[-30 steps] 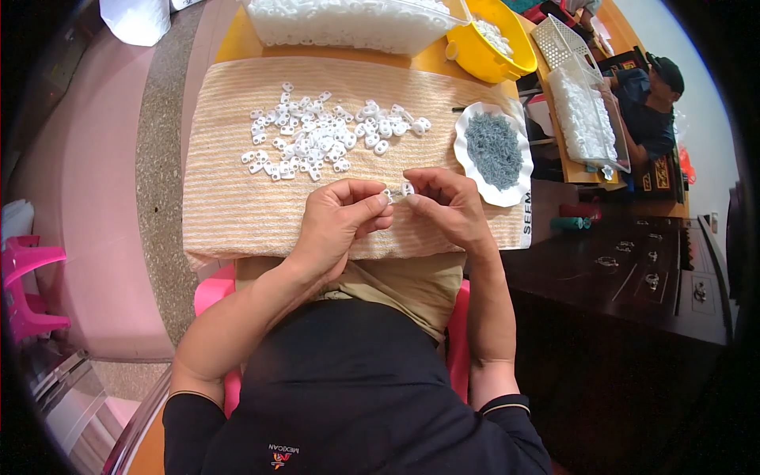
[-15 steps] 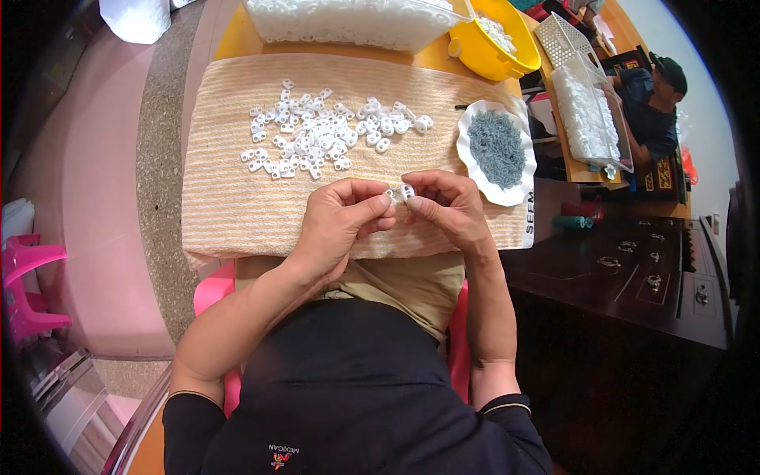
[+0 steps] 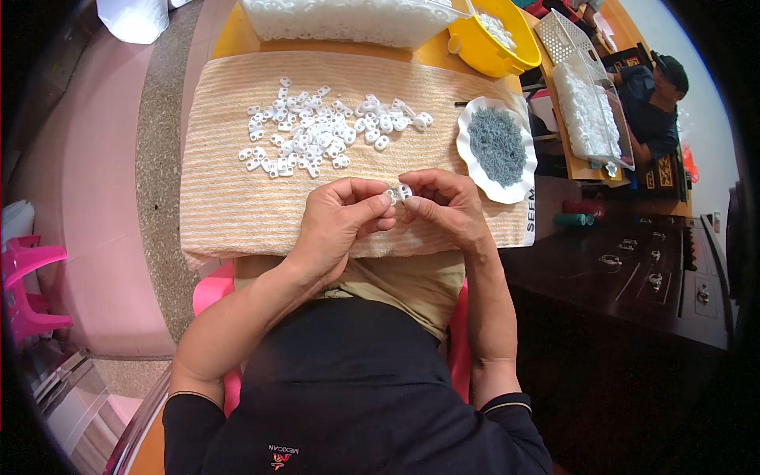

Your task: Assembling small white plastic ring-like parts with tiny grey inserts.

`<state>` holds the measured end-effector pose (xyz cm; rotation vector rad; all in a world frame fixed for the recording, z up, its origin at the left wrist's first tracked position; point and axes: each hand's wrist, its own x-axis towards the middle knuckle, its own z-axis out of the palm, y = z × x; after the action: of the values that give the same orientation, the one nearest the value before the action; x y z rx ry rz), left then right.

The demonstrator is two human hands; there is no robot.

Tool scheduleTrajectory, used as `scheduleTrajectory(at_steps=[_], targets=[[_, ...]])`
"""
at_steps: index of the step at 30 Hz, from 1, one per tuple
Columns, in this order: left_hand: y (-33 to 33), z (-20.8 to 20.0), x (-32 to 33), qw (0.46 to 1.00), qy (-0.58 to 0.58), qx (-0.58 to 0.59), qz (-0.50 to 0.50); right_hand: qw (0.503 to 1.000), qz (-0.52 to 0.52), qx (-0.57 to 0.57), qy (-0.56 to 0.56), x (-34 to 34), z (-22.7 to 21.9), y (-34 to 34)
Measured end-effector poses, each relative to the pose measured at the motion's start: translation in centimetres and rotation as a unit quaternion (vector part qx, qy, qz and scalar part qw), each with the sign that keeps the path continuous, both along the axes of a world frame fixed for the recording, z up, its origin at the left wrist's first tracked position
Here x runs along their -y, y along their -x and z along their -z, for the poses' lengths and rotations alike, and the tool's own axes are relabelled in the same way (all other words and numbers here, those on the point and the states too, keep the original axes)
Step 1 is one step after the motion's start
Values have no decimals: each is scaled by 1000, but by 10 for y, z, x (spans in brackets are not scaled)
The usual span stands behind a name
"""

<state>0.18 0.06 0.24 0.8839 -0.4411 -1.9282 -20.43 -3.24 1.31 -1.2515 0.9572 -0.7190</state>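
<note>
Over the near part of a striped towel (image 3: 237, 214), my two hands meet with their fingertips close together. A small white plastic piece (image 3: 391, 195) is pinched between the thumb and forefinger of my left hand (image 3: 340, 218). My right hand (image 3: 453, 207) grips a white two-hole cord-lock piece (image 3: 405, 191), right against the left one; whether they are joined I cannot tell. Beyond the hands lies a loose pile of similar white two-hole pieces (image 3: 317, 134). A white wavy-rimmed dish (image 3: 511, 192) full of small grey springs (image 3: 497, 146) stands to the right.
At the far edge are a clear bin (image 3: 340, 28) of white pieces and a yellow basin (image 3: 483, 55). Another person (image 3: 645, 99) sits at the right beside a second clear bin (image 3: 586, 119). A dark cabinet (image 3: 602, 309) flanks my right; a pink stool (image 3: 32, 285) stands left.
The right hand's white piece has moved slightly left, against the piece in my left hand, closing the small gap between them. Otherwise the scene is the same.
</note>
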Motion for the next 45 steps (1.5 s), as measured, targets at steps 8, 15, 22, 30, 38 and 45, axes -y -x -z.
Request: scheduleTrajectory(at_steps=[8,15,22,30,38,45], targets=[[1,-1,0,1000,0,1,2,1000,-2,9,1,-1,0,1],[1,-1,0,1000,-3,1,7,1000,-7,16,1,-3,1,-4],[1,0,-1,1000,-3,3,10,1000,-13,7,3,-3,1,-4],[1,-4,0,1000,-12,-11,12,999,-9,39,4,-4,4,-5],[0,-5,0,1000,-13,-12,18,997,-11,75,-21,-4,3,-6],[0,-6,0,999,-15,-40,32,992,-11,117,-38,-6,0,-6]])
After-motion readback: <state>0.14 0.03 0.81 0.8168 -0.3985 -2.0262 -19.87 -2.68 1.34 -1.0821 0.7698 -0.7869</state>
